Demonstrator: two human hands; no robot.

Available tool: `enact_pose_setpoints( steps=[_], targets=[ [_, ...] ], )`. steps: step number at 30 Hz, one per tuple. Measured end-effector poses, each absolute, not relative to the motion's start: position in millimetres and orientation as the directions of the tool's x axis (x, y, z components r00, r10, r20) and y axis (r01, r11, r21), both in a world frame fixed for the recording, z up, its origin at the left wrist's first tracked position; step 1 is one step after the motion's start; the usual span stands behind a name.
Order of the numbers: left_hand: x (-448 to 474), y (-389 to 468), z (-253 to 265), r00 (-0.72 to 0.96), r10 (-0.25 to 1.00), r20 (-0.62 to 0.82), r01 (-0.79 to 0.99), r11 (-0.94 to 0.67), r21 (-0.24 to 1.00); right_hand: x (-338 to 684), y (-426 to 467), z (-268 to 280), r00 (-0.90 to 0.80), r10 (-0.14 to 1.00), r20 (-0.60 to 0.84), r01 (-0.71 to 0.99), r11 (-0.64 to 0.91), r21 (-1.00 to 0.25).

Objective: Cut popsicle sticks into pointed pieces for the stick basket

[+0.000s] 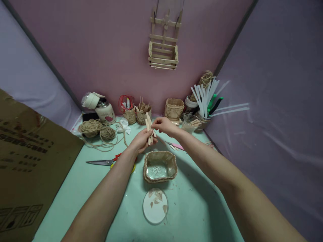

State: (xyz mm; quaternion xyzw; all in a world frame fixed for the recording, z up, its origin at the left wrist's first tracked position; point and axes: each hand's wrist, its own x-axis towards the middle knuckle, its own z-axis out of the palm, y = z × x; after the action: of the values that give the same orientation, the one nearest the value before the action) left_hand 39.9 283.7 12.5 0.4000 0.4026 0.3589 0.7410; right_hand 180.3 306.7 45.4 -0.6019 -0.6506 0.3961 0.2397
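Pink sheeting (101,43) forms the back wall, with a small wooden rack (163,61) hanging on it above a pale green table (191,215). Over the middle of that table, the left hand (141,140) is closed around a few flat wooden sticks (148,125). They stand up out of the grip at a slight tilt, their upper ends well clear of the fingers and their lower ends showing beside the palm. The right hand (165,126) comes in from the other side, thumb and fingers drawn together at the sticks' edge (whether they pinch one, I cannot tell). Just below the left hand sits a rectangular braid-rimmed basket (160,180), and nearer the person a round white lid (154,216) bearing small brown pieces (158,195). Scissors (99,162) lie partly hidden by the left forearm; a pink-handled tool (178,146) lies near the right one.
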Motion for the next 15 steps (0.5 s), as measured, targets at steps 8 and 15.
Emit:
enact_pose_setpoints(
  steps=[8,15],
  targets=[
    [37.3,279.0,10.4,0.545,0.810,-0.215,-0.077,0.304,0.949,197.3,294.7,52.4,-0.247,0.967,-0.056,0.428,0.057,-0.902],
    [43.1,277.3,11.0,0.540,0.841,-0.034,0.078,-0.009,0.997,192.4,278.9,75.5,-0.237,0.969,0.065,0.478,0.174,-0.861]
  ],
)
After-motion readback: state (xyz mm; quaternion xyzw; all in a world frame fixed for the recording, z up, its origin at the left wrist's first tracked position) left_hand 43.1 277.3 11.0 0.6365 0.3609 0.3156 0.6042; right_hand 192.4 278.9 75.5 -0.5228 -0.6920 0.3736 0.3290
